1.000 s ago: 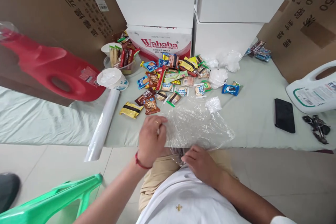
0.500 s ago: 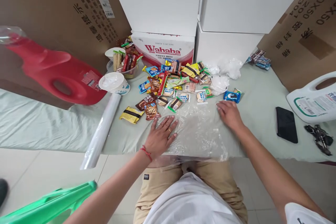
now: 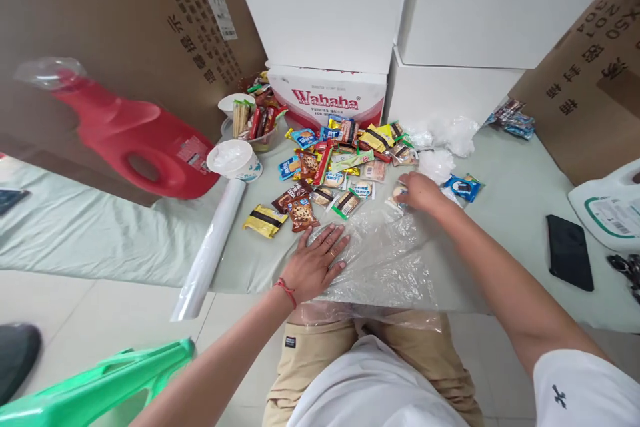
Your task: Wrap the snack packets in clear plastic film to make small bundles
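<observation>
My left hand (image 3: 319, 260) lies flat with fingers spread on a sheet of clear plastic film (image 3: 383, 260), which reaches over the table's front edge. With bent fingers, my right hand (image 3: 423, 193) grips a small wrapped biscuit (image 3: 399, 195) at the right side of the snack pile. The pile holds several wrapped snacks, among them a brown cookie packet (image 3: 302, 212) and a yellow packet (image 3: 265, 221) left of my left hand. To the right of my right hand lies a blue snack packet (image 3: 463, 187).
A roll of plastic film (image 3: 213, 247) overhangs the table edge at left. Behind it stand a paper bowl (image 3: 235, 160) and a red jug (image 3: 145, 140). Cartons wall off the back, one marked Wahaha (image 3: 327, 97). A phone (image 3: 570, 252) and white jug (image 3: 610, 210) sit at right.
My right hand has moved inward and forward from the film's right edge onto the wrapped biscuit. My left hand stays flat on the film. The view has shifted slightly.
</observation>
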A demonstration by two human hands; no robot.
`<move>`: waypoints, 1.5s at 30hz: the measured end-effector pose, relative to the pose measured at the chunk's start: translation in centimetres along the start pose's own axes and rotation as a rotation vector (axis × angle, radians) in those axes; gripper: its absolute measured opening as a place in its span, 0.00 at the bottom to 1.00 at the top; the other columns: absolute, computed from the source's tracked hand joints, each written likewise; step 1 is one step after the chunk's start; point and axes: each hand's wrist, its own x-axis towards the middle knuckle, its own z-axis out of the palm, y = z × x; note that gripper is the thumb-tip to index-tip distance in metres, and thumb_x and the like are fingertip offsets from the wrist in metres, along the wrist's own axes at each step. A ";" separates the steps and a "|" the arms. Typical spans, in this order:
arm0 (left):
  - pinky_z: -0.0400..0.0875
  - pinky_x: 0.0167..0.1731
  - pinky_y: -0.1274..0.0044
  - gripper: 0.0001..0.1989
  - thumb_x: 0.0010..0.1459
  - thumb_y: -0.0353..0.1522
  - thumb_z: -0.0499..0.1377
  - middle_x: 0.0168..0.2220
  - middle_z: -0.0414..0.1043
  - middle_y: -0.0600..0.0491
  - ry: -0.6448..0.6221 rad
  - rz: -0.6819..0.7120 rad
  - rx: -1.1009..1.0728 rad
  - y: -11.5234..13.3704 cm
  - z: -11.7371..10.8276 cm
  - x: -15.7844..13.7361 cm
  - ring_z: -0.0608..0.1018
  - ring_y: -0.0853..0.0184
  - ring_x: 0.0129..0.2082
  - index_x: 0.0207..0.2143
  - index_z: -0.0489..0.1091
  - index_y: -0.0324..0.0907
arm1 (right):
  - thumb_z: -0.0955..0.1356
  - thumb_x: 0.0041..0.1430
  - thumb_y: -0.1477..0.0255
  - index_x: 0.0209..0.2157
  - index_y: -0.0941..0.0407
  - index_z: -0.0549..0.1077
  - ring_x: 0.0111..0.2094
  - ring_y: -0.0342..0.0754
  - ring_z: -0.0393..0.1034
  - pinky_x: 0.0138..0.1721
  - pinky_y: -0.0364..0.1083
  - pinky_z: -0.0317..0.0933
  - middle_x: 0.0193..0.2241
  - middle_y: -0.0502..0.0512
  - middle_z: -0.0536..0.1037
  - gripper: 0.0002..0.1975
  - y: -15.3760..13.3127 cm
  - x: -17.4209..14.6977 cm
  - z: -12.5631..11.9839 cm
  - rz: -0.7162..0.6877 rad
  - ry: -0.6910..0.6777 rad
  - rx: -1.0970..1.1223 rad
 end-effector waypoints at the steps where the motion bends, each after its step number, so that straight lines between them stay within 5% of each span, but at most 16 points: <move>1: 0.37 0.71 0.54 0.29 0.73 0.46 0.44 0.74 0.50 0.51 0.004 -0.003 -0.011 0.0 0.0 0.0 0.56 0.56 0.73 0.73 0.51 0.51 | 0.73 0.56 0.64 0.43 0.58 0.79 0.41 0.56 0.73 0.37 0.46 0.60 0.40 0.62 0.80 0.15 0.8 -0.4 -0.3 0.044 -0.014 0.009; 4: 0.36 0.71 0.54 0.29 0.73 0.46 0.44 0.73 0.51 0.51 0.018 -0.007 -0.045 0.0 0.0 0.1 0.57 0.56 0.72 0.73 0.50 0.53 | 0.71 0.58 0.58 0.34 0.57 0.77 0.31 0.49 0.69 0.29 0.44 0.55 0.30 0.56 0.77 0.15 3.2 -2.8 -1.4 0.191 0.088 0.263; 7: 0.35 0.71 0.55 0.29 0.73 0.44 0.43 0.73 0.52 0.52 0.034 -0.005 -0.065 -0.2 0.1 0.1 0.58 0.58 0.72 0.73 0.48 0.53 | 0.68 0.58 0.49 0.39 0.55 0.74 0.23 0.43 0.60 0.23 0.43 0.50 0.25 0.49 0.72 0.22 2.6 -6.3 -1.7 0.233 0.183 0.817; 11: 0.35 0.72 0.58 0.29 0.74 0.39 0.41 0.73 0.53 0.51 0.061 -0.013 -0.074 -0.2 0.3 0.0 0.57 0.60 0.73 0.74 0.43 0.47 | 0.69 0.56 0.46 0.41 0.55 0.74 0.21 0.41 0.58 0.22 0.41 0.50 0.24 0.46 0.70 0.26 -3.8 -11.1 0.9 0.075 -0.142 1.180; 14: 0.36 0.72 0.59 0.30 0.74 0.37 0.41 0.72 0.54 0.49 0.083 -0.031 -0.074 -0.2 0.4 -0.1 0.57 0.61 0.73 0.74 0.42 0.44 | 0.67 0.64 0.54 0.40 0.55 0.76 0.25 0.43 0.62 0.26 0.42 0.54 0.27 0.48 0.72 0.18 -7.8 -12.6 3.7 -0.096 -0.274 0.982; 17: 0.39 0.72 0.58 0.29 0.74 0.37 0.42 0.72 0.55 0.50 0.104 -0.042 -0.068 0.0 0.4 -0.1 0.58 0.61 0.72 0.74 0.46 0.45 | 0.68 0.64 0.64 0.42 0.56 0.77 0.33 0.46 0.69 0.35 0.44 0.60 0.36 0.54 0.76 0.11 -8.5 -11.6 4.6 -0.134 -0.141 0.563; 22: 0.38 0.72 0.58 0.28 0.74 0.38 0.43 0.72 0.55 0.52 0.111 -0.047 -0.076 -0.1 0.7 -0.1 0.58 0.62 0.72 0.73 0.50 0.47 | 0.66 0.67 0.68 0.55 0.54 0.74 0.47 0.52 0.74 0.46 0.46 0.64 0.53 0.60 0.74 0.17 -7.4 -4.7 1.7 -0.197 0.055 0.220; 25: 0.38 0.72 0.58 0.28 0.74 0.39 0.43 0.72 0.54 0.52 0.107 -0.054 -0.069 -0.1 0.8 -0.1 0.58 0.62 0.72 0.73 0.49 0.47 | 0.70 0.62 0.71 0.64 0.55 0.67 0.53 0.56 0.71 0.48 0.46 0.64 0.63 0.63 0.66 0.29 -7.7 0.3 0.6 -0.208 0.002 0.075; 29: 0.39 0.72 0.57 0.28 0.74 0.39 0.42 0.72 0.54 0.52 0.100 -0.055 -0.082 0.0 0.8 -0.1 0.57 0.61 0.73 0.74 0.48 0.48 | 0.73 0.59 0.66 0.59 0.57 0.71 0.52 0.57 0.72 0.49 0.46 0.63 0.58 0.65 0.70 0.28 -7.3 3.6 0.5 -0.202 -0.101 -0.018; 34: 0.37 0.72 0.56 0.28 0.74 0.39 0.42 0.73 0.52 0.52 0.087 -0.062 -0.114 0.0 0.8 0.0 0.56 0.61 0.73 0.74 0.47 0.48 | 0.73 0.57 0.65 0.53 0.59 0.74 0.45 0.58 0.73 0.44 0.48 0.64 0.51 0.66 0.72 0.24 -4.5 0.5 -1.1 -0.123 -0.061 -0.024; 37: 0.37 0.72 0.56 0.28 0.74 0.39 0.41 0.73 0.52 0.52 0.082 -0.065 -0.115 0.0 0.8 0.0 0.56 0.61 0.73 0.74 0.48 0.48 | 0.73 0.57 0.67 0.55 0.57 0.73 0.46 0.56 0.71 0.47 0.48 0.65 0.48 0.62 0.72 0.24 -4.5 -3.9 -2.0 -0.254 -0.001 0.135; 41: 0.39 0.72 0.56 0.28 0.74 0.38 0.42 0.72 0.54 0.52 0.104 -0.058 -0.110 0.0 0.7 -0.1 0.57 0.61 0.73 0.73 0.49 0.48 | 0.72 0.58 0.71 0.56 0.53 0.71 0.47 0.52 0.71 0.49 0.47 0.65 0.48 0.58 0.72 0.24 -7.0 -9.4 -0.6 -0.525 -0.137 0.312; 45: 0.38 0.72 0.56 0.28 0.74 0.39 0.43 0.73 0.53 0.52 0.106 -0.059 -0.129 0.0 0.6 -0.1 0.56 0.61 0.73 0.73 0.51 0.48 | 0.74 0.57 0.72 0.57 0.53 0.72 0.48 0.54 0.71 0.47 0.48 0.65 0.51 0.60 0.72 0.26 -8.3 -10.7 1.6 -0.522 -0.266 0.257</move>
